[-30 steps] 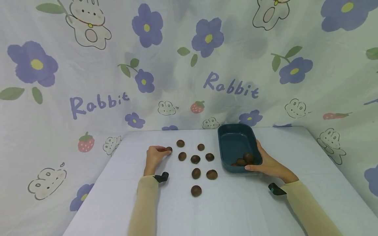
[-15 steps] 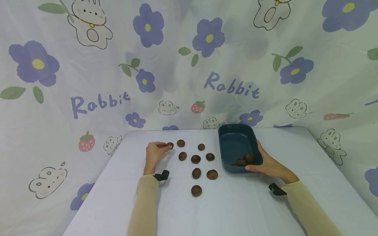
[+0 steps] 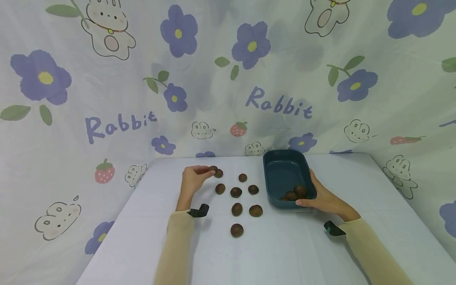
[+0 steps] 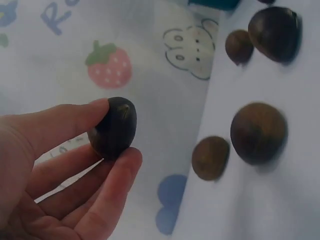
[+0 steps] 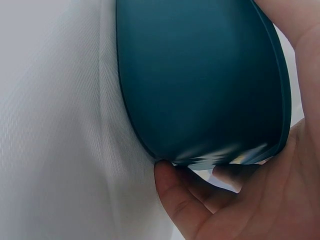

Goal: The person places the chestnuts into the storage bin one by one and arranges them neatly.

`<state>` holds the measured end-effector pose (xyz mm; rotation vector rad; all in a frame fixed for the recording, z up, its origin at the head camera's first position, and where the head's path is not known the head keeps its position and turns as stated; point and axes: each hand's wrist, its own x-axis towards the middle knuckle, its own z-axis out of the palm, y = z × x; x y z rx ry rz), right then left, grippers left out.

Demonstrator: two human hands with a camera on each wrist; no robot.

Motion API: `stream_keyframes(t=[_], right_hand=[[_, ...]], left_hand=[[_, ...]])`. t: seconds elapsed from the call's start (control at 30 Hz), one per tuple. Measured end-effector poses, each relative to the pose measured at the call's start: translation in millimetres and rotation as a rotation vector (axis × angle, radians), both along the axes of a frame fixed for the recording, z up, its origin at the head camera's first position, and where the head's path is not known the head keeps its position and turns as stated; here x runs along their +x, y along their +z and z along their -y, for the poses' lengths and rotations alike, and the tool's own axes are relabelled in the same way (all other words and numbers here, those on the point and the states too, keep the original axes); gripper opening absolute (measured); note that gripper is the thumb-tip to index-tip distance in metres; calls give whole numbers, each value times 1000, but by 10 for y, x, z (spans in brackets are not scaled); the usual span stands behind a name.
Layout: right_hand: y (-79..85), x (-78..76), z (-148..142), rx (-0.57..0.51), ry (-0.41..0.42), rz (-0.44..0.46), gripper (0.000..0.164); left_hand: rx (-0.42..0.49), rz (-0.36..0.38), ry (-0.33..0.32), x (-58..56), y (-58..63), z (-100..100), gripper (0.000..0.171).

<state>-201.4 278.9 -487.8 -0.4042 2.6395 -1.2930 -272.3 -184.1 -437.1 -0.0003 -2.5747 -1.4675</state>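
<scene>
My left hand [image 3: 193,181] pinches a dark brown chestnut [image 4: 120,125] between thumb and fingertips. In the head view this chestnut overlaps another chestnut [image 3: 219,173] lying at the back left of the table. Over on the right, my right hand [image 3: 325,201] grips the near right corner of a deep teal bin [image 3: 284,171]. Its thumb lies along the near rim, and its other fingers go round the right side, as the right wrist view also shows. Several chestnuts [image 3: 300,191] sit in the near end of the bin.
Between the hands, several loose chestnuts [image 3: 236,192] are spread over the white tablecloth [image 3: 278,253], the nearest chestnut [image 3: 236,230] lying apart in front. A patterned curtain [image 3: 210,91] hangs behind the table. Each wrist wears a small black camera [image 3: 199,211].
My left hand has lifted the chestnut and carried it right and a little farther back. My right hand and the bin have stayed put.
</scene>
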Motion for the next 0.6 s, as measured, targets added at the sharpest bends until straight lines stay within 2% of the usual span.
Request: stream_keyframes(t=[0.2,0.4,0.6], right_hand=[[6,-1,-11,-9,5,5,133],[-20,-28,-9,-13,7,4,132],[-56,-40,-23,-30,7,5,132]], left_hand=[[16,-10,-34,34,82,-134,41],[60,-7,-57,125,184,-268,39],[133,-48,-159,232,277,-445,37]])
